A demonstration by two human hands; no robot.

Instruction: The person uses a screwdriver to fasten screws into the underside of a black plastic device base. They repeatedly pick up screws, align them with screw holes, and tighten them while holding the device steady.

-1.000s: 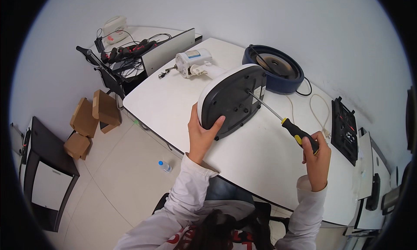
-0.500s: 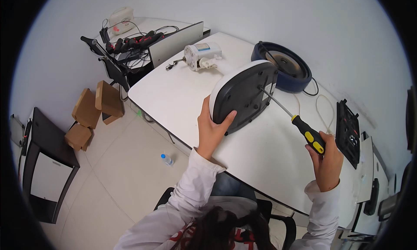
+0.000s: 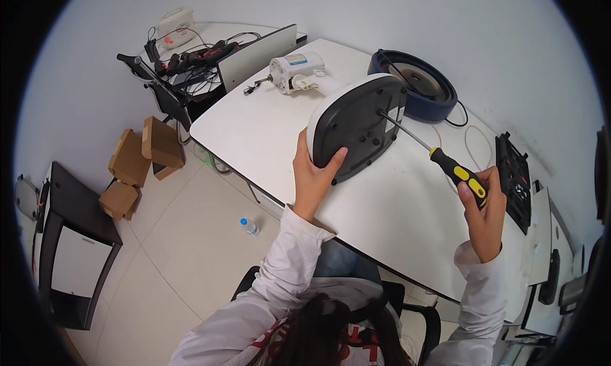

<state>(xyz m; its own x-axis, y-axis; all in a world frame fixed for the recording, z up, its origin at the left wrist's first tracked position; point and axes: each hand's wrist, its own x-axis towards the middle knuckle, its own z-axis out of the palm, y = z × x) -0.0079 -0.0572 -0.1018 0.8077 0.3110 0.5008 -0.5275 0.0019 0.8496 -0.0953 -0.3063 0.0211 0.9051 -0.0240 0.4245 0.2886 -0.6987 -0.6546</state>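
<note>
My left hand (image 3: pixel 312 181) grips the near edge of a stand base (image 3: pixel 353 133), thumb across its black underside. The base is white-rimmed with dark feet, tilted up so its underside faces me. A white neck appears to join it to a motor housing (image 3: pixel 294 70), which lies on the table like the head of a fan without blades. My right hand (image 3: pixel 487 216) is wrapped round the black and yellow handle of a screwdriver (image 3: pixel 453 170). Its long shaft reaches up to the left, with the tip at a hole in the underside.
A round dark blue appliance (image 3: pixel 417 89) with a cord stands behind the base on the white table (image 3: pixel 388 219). An open black tool case (image 3: pixel 514 181) lies at the right. Cardboard boxes (image 3: pixel 130 159) and a small bottle (image 3: pixel 249 226) are on the floor at the left.
My right hand has turned slightly round the screwdriver handle and shifted up a little. The base stays in my left hand, and the view has moved slightly.
</note>
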